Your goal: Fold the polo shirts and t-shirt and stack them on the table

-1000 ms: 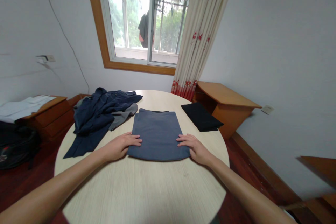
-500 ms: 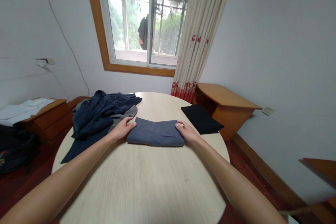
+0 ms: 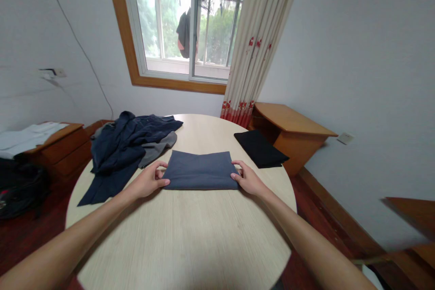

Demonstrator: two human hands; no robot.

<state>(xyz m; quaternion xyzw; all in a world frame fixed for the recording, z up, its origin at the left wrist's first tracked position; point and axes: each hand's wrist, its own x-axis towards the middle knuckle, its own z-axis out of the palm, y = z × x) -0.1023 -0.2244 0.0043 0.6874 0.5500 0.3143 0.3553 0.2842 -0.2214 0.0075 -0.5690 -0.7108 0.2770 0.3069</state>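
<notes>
A folded blue-grey garment (image 3: 201,170) lies flat on the round pale wooden table (image 3: 190,235). My left hand (image 3: 148,181) pinches its near left corner, fingers curled against the cloth. At the near right corner my right hand (image 3: 248,178) grips the edge, fingers closed on the fabric. Both forearms reach in from the bottom of the view.
A heap of dark blue and grey clothes (image 3: 125,145) covers the table's far left. A folded black cloth (image 3: 260,148) lies at the far right. Wooden cabinets stand to the left (image 3: 57,145) and the right (image 3: 292,131). Behind are a window and a curtain (image 3: 261,41).
The garment was folded in half away from me, then my hands came back to its near corners. It now lies as a shorter rectangle.
</notes>
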